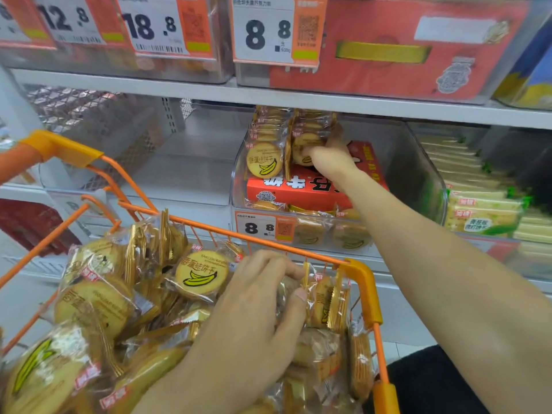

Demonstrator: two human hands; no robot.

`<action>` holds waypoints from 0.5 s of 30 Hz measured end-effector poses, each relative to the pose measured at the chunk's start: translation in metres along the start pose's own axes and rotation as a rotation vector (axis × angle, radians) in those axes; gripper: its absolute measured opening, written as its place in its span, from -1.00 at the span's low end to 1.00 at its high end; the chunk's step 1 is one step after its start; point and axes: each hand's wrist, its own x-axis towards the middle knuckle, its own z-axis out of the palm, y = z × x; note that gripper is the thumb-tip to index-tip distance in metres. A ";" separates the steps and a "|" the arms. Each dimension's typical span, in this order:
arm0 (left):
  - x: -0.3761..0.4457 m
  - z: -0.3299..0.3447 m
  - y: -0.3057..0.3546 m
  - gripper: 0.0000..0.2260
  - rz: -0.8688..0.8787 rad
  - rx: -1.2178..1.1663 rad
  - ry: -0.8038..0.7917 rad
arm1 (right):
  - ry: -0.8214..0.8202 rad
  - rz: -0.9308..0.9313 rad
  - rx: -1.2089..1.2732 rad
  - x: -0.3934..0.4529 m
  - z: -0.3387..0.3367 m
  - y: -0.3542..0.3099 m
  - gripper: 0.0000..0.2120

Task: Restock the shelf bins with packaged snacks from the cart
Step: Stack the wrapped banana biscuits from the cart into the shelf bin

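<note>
right hand (327, 156) fingers grip crinkly round biscuit packs (307, 138) in the clear plastic bin (418, 174), frame centre; left hand (257, 309) fingers pinch glossy packets (316, 297) in the orange wire cart (363, 282).

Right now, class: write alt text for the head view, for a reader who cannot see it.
The right hand sets a biscuit pack into a clear bin, while the left hand grips packs in the orange cart.

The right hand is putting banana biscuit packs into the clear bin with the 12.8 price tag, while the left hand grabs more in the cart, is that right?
Not quite. In the head view that clear bin carries an 8.8 price tag, not 12.8. The right hand does place banana biscuit packs there while the left hand grips packs in the cart.
</note>
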 end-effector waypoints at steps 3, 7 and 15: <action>-0.001 -0.002 0.001 -0.81 0.007 -0.001 -0.003 | 0.028 0.019 -0.025 -0.003 -0.009 -0.004 -0.05; -0.003 -0.008 0.004 -0.86 0.021 0.002 0.020 | 0.136 -0.021 -0.187 -0.018 -0.025 -0.004 -0.31; -0.003 -0.039 -0.007 -0.78 -0.018 0.359 0.167 | -0.235 -0.566 -0.310 -0.135 -0.031 -0.024 -0.92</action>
